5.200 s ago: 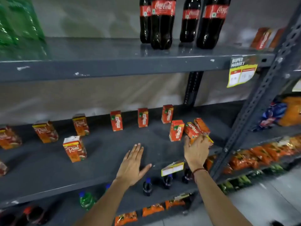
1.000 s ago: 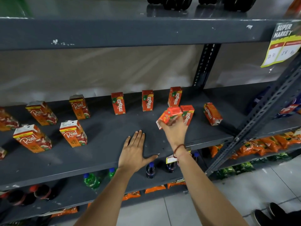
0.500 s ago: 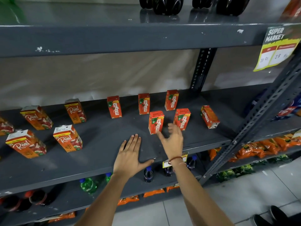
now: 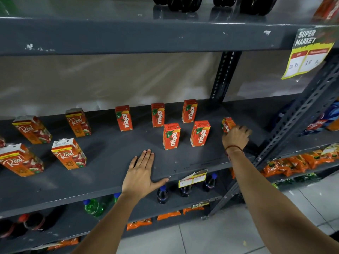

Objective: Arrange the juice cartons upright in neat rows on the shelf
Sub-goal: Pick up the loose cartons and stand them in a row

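Observation:
Small red-orange Maaza cartons stand upright on the grey middle shelf (image 4: pixel 110 154): three in a back row (image 4: pixel 158 114) and two in front, one at the left (image 4: pixel 171 136) and one at the right (image 4: pixel 200 133). My right hand (image 4: pixel 236 136) is closed around a further Maaza carton (image 4: pixel 227 124) at the right, which leans. My left hand (image 4: pixel 142 173) lies flat and open on the shelf near its front edge. Larger Real cartons (image 4: pixel 68 154) stand at the left, several of them tilted in the wide view.
A slotted metal upright (image 4: pixel 293 125) crosses diagonally just right of my right hand. The upper shelf (image 4: pixel 146 33) carries dark cola bottles and a yellow price tag (image 4: pixel 310 52). Below are small bottles (image 4: pixel 162 194) and orange snack packets (image 4: pixel 293 162).
My right hand has let go of the front-row carton it set down and has moved right, closing on the leaning carton. My left hand stays flat on the shelf.

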